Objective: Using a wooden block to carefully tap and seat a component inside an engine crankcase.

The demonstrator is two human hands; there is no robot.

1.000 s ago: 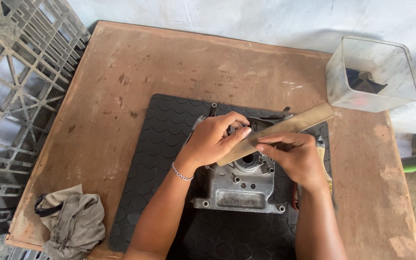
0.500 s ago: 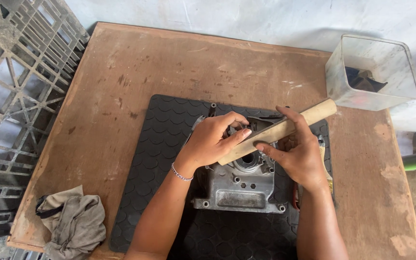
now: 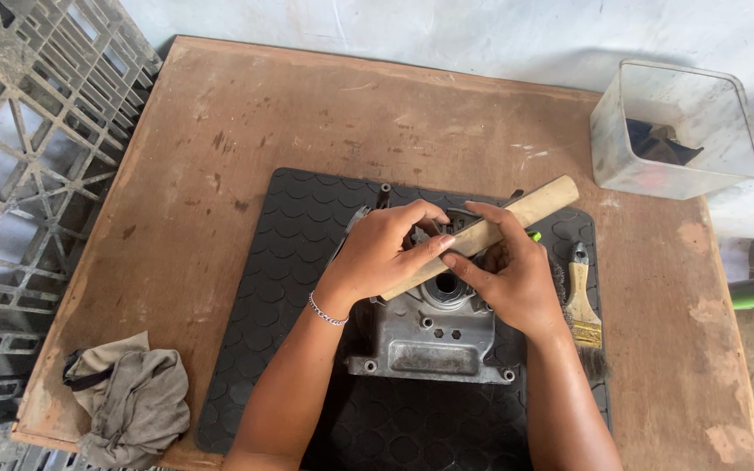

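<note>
Seen from above, a person's two bare hands meet over a grey metal engine casing [image 3: 434, 344] that lies on a black rubber mat [image 3: 307, 262] patterned with hexagons, at the centre of a worn wooden table [image 3: 246, 131]. The left hand [image 3: 386, 253], a thin bracelet at its wrist, curls around the lower part of a wooden handle [image 3: 530, 212], its fingers closed over the wood. The right hand [image 3: 512, 275] holds the same handle from the other side, thumb and fingers pinched onto it just beside the left hand's fingertips. The handle slants across the top of the casing, its free end pointing toward 2 o'clock; what its lower end meets is hidden under the hands. A round opening in the casing shows just below the fingers. At 3 o'clock from the casing a small paintbrush [image 3: 580, 301] with a pale handle lies on the mat's edge, near the right wrist. At 1 o'clock, in the table's far corner, stands a clear plastic container [image 3: 656, 170] with something dark inside. A crumpled grey rag [image 3: 128, 401] sits at 8 o'clock near the table's front corner, and grey plastic crates [image 3: 28, 139] stand off the table at 10 o'clock.
</note>
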